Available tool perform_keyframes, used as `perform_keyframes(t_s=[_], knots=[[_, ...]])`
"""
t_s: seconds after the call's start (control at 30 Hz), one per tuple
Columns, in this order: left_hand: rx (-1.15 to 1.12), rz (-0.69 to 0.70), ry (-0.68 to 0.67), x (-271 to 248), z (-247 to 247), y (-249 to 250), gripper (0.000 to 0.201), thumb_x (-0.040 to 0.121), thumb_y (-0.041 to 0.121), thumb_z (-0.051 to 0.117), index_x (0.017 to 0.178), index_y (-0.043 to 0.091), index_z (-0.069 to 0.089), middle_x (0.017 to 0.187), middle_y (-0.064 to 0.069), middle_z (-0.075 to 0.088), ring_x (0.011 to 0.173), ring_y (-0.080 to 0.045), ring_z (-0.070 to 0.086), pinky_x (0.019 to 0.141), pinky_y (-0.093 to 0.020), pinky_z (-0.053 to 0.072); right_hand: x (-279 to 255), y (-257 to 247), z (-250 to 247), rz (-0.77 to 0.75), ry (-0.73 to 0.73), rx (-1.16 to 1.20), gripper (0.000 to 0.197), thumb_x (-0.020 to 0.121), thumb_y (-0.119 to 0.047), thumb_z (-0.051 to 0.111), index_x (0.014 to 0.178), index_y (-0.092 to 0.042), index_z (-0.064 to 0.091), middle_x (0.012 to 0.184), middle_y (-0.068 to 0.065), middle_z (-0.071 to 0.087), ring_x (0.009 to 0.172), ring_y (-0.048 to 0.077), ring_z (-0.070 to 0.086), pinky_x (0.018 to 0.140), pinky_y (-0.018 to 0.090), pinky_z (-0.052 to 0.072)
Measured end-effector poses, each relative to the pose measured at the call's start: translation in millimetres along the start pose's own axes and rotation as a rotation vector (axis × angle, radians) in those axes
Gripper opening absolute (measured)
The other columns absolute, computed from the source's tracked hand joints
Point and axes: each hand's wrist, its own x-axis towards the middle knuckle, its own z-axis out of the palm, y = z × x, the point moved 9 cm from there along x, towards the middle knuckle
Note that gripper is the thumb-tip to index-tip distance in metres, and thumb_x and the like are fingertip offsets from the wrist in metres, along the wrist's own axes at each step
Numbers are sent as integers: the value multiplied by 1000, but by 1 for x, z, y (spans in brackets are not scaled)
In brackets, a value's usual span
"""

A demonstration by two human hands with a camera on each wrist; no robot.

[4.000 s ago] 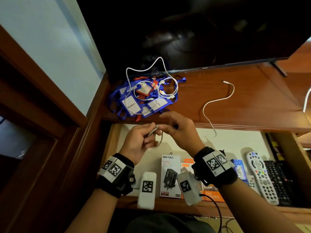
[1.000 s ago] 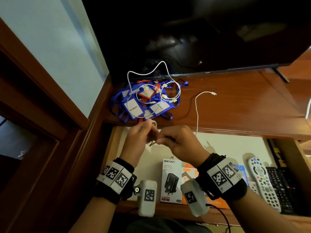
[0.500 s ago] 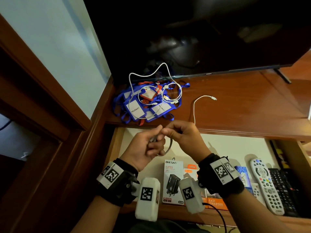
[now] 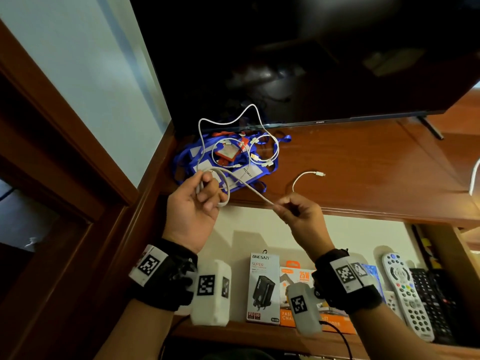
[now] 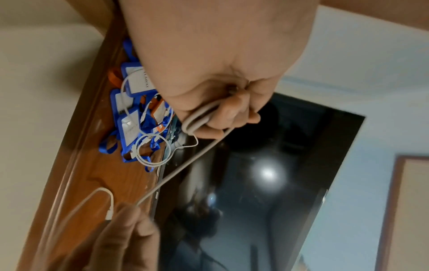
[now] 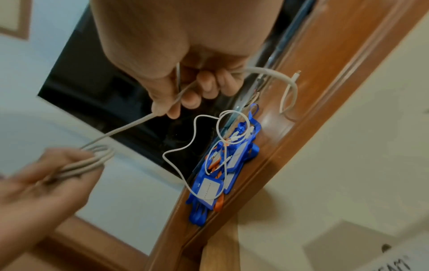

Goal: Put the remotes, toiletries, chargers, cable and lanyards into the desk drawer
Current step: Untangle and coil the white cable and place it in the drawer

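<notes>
A person stands over a wooden desk (image 4: 363, 162) with a dark television (image 4: 311, 61) at its back and an open drawer (image 4: 259, 229) below the desk edge. The drawer already holds two charger boxes (image 4: 263, 289), a white remote (image 4: 405, 292) and a black remote (image 4: 431, 297). On the desk's left corner lies a heap of blue lanyards (image 4: 241, 172) with a thin white cable (image 4: 259, 152) tangled over them.

Both hands are raised above the drawer. Half a second ago they were close together, knuckles nearly touching; now they have drawn apart. The left hand (image 4: 192, 211) curls its fingers round a few gathered loops of a grey-white cable (image 4: 249, 189). The right hand (image 4: 298, 214) pinches the same cable further along between thumb and fingertips, so a taut length runs between the two hands. The cable's free end (image 4: 318, 174) has crept closer across the desk and now trails just behind the right hand.

This looks like one stroke of winding: each pull measures out the next loop. Little slack remains, so the coil seems nearly ready to go down into the drawer. The lanyards and the tangled cable are still left to stow.
</notes>
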Motion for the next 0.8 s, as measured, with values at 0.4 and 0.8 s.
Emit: perform_keyframes(t_s=[0.4, 0.8], knots=[[641, 225, 35, 0, 13, -6, 33, 101, 19, 36, 77, 11, 57, 69, -8, 64, 74, -24, 62, 80, -36, 47, -10, -47, 52, -273, -347, -391, 6, 79, -16, 68, 80, -16, 74, 80, -8, 71, 75, 4, 59, 63, 21, 44], [783, -127, -59, -7, 5, -44, 31, 98, 18, 42, 78, 5, 61, 48, -7, 47, 45, -18, 45, 57, -27, 42, 4, -69, 18, -343, -11, -223, 38, 72, -37, 76, 76, -6, 54, 58, 3, 55, 49, 20, 49, 46, 26, 39]])
